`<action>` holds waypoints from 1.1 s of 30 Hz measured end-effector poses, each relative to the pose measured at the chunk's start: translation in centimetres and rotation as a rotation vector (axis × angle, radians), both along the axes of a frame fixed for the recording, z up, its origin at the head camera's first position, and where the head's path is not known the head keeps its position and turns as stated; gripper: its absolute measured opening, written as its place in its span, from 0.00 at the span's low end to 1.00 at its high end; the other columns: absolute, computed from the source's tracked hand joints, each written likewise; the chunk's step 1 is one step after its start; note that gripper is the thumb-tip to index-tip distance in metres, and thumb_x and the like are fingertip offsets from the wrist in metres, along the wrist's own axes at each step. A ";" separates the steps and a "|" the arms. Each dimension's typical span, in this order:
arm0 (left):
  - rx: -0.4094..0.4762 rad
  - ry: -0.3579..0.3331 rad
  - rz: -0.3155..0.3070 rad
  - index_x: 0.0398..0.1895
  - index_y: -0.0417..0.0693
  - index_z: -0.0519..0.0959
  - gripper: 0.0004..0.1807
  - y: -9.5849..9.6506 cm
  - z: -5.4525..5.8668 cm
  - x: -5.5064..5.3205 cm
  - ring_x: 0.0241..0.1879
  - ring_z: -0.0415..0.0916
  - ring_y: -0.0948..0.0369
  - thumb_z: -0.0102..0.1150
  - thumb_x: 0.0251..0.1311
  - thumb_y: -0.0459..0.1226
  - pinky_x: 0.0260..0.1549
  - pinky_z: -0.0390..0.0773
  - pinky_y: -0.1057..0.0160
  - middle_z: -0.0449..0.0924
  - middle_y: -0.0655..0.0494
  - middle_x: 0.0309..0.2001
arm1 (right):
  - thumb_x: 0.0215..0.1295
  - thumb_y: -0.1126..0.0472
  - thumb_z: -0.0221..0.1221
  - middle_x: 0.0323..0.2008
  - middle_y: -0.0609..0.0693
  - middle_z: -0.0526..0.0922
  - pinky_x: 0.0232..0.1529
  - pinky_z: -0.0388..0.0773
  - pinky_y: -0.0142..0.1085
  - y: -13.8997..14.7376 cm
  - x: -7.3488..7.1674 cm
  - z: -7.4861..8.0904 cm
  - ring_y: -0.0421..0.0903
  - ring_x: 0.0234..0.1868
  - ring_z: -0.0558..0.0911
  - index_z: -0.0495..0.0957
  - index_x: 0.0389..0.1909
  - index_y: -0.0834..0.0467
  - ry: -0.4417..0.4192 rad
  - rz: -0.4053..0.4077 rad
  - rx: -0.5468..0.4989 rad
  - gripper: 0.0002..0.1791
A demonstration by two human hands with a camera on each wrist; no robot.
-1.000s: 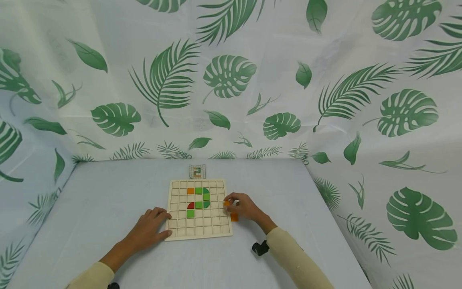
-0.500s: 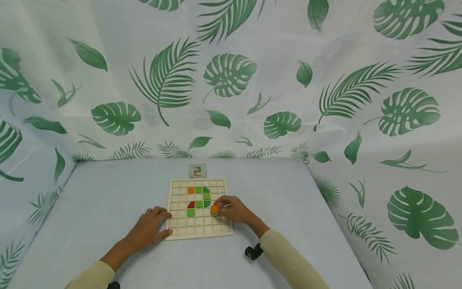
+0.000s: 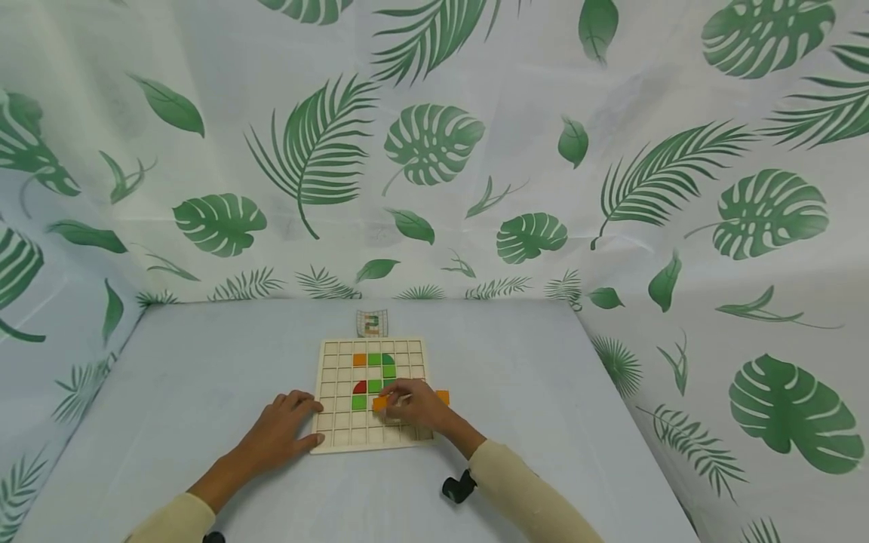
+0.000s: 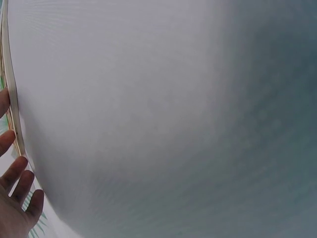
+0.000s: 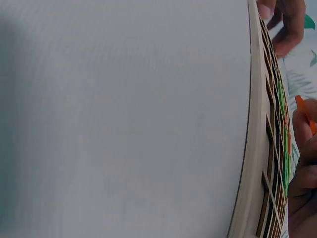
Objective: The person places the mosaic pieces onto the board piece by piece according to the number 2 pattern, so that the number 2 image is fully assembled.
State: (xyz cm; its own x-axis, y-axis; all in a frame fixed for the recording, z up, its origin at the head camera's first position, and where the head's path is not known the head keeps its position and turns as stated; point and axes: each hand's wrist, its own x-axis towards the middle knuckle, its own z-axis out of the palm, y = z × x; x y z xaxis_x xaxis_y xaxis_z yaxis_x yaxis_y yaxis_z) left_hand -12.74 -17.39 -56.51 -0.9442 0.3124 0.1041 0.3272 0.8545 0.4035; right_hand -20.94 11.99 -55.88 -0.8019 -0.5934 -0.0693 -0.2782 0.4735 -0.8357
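Observation:
A square wooden grid board (image 3: 339,438) lies on the table. In its cells sit an orange square tile (image 3: 360,360), several green tiles (image 3: 358,403) and a red rounded tile (image 3: 360,387). Over the board, my right hand (image 3: 419,407) pinches another orange square tile (image 3: 378,405) between thumb and fingers, just right of the lowest green tile. The right wrist view also has this orange tile (image 5: 302,109) at the fingertips. My left hand (image 3: 277,428) rests against the board's left edge, fingers spread. Part of the grid is hidden under the right hand.
One more orange tile (image 3: 443,397) lies beside the board's right edge, partly behind the right hand. A small pattern card (image 3: 372,323) with a coloured figure lies just beyond the board. Leaf-printed cloth (image 3: 434,143) walls the table at the back and sides.
My right hand has carried the orange tile leftward from the board's right edge to near the lowest green tile. My left hand has stayed in place.

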 end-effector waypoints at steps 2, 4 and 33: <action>0.004 0.010 -0.003 0.54 0.51 0.79 0.25 0.0 0.1 0.0 0.53 0.72 0.50 0.72 0.55 0.49 0.49 0.74 0.46 0.75 0.50 0.56 | 0.62 0.61 0.68 0.36 0.45 0.84 0.37 0.77 0.28 -0.5 0.3 -0.1 0.35 0.36 0.79 0.84 0.49 0.56 0.007 0.001 0.007 0.14; 0.008 0.017 -0.005 0.53 0.51 0.79 0.25 0.1 0.1 0.0 0.53 0.73 0.49 0.73 0.55 0.48 0.49 0.74 0.45 0.75 0.50 0.56 | 0.62 0.60 0.69 0.36 0.43 0.83 0.39 0.78 0.28 -1.0 0.5 -0.3 0.34 0.37 0.79 0.84 0.49 0.55 0.007 -0.002 0.024 0.14; 0.013 0.021 -0.010 0.54 0.53 0.78 0.25 -0.2 -0.6 -0.2 0.53 0.72 0.51 0.72 0.56 0.50 0.49 0.74 0.46 0.75 0.51 0.56 | 0.60 0.59 0.71 0.29 0.38 0.78 0.35 0.72 0.24 -4.1 2.0 -0.8 0.32 0.32 0.73 0.85 0.44 0.52 0.151 0.028 0.185 0.11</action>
State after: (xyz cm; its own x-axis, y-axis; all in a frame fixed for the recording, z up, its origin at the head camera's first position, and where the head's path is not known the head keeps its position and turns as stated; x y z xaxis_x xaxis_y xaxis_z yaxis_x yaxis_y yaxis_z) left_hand -12.91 -17.60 -57.09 -0.9386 0.3204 0.1283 0.3444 0.8457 0.4076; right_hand -18.94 7.94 -56.63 -0.7945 -0.6043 -0.0595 -0.4089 0.6050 -0.6832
